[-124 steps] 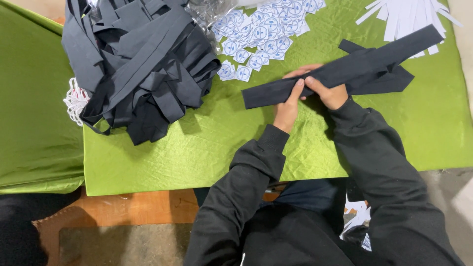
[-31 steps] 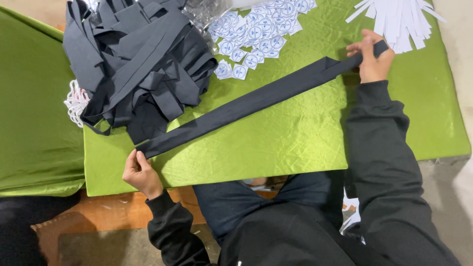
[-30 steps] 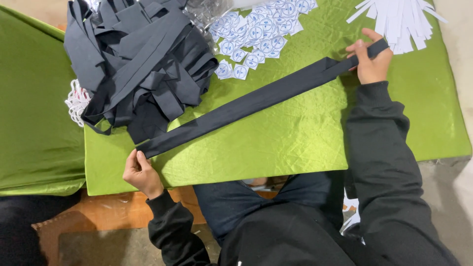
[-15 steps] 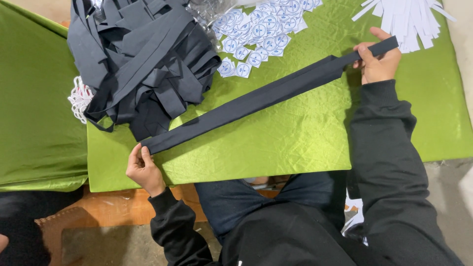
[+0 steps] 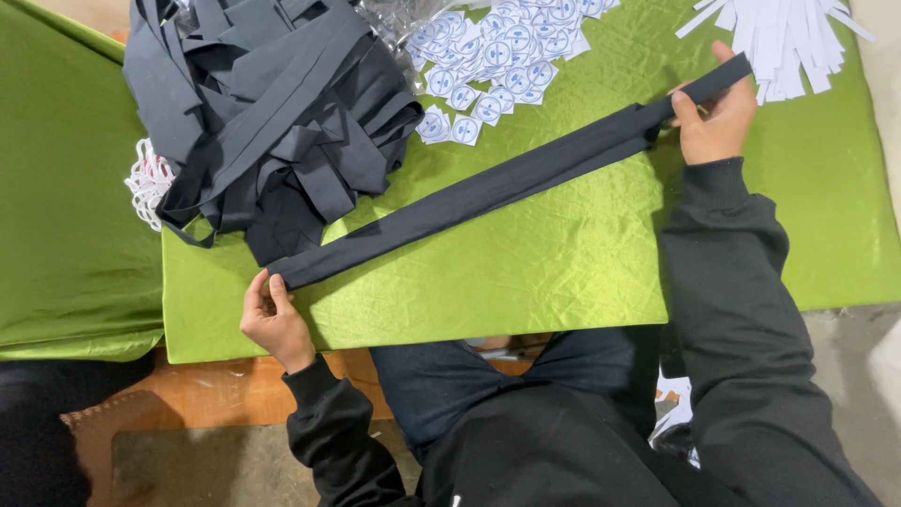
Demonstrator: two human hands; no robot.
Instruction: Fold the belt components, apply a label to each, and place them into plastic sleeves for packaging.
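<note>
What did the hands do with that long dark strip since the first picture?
The hands moved apart and pulled the folded dark strip out long. Left hand now pinches its near end, right hand its far end. The dark pile, round labels and white strips stayed put.

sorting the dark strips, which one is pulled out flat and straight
The long dark strip stretched between the left hand and right hand; the others lie tangled in the pile.

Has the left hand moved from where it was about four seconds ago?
Yes. The left hand has gone from the middle of the green cloth to its near left edge, below the dark pile, pinching one end of the dark strip.
</note>
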